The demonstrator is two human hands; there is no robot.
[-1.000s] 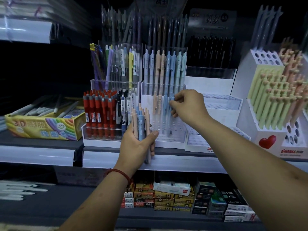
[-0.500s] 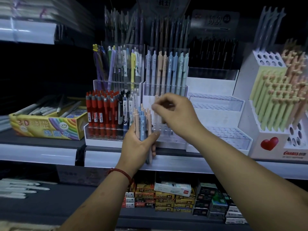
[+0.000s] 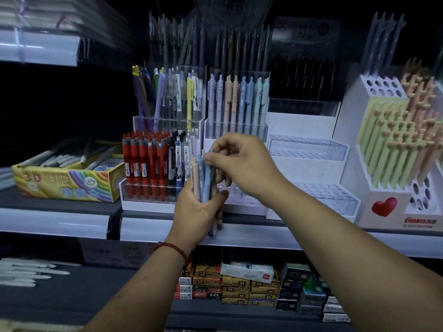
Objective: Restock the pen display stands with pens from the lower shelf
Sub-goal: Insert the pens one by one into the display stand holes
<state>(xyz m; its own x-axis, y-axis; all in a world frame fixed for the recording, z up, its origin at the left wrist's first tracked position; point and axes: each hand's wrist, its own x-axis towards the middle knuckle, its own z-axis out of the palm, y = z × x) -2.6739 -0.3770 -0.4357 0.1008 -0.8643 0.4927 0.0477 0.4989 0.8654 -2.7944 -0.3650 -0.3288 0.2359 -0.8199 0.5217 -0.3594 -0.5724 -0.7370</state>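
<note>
on my feed the long grey shelf point(image 3: 72, 207) runs left to right across the view, with a darker lower shelf point(image 3: 60, 298) near the bottom. at the far right stands a white block stand point(image 3: 374, 130) with a red heart on its front, its holes full of yellow-green and peach pens. left of it sits a white stepped stand point(image 3: 309, 166) with rows of bare holes. next to that, in the middle, is the clear display stand point(image 3: 236, 128), whose upper tier holds upright pastel pens; the hands cover most of its lower tier. just left of that is another clear stand point(image 3: 146, 197) packed with red pens at the front and mixed pens behind. a yellow rainbow-printed box point(image 3: 64, 183) of pens lies at the left end of the shelf. small stacked pen boxes point(image 3: 239, 288) line the lower shelf under the hands.

the left hand point(image 3: 196, 209) is wrapped round a bundle of pens point(image 3: 203, 180), peach and light blue, held upright in front of the middle stand's lower tier. the right hand point(image 3: 242, 164) reaches over from the right, thumb and forefinger pinching the top of a blue pen point(image 3: 211, 153) in that bundle. a red string bracelet point(image 3: 176, 249) circles the left wrist.
</note>
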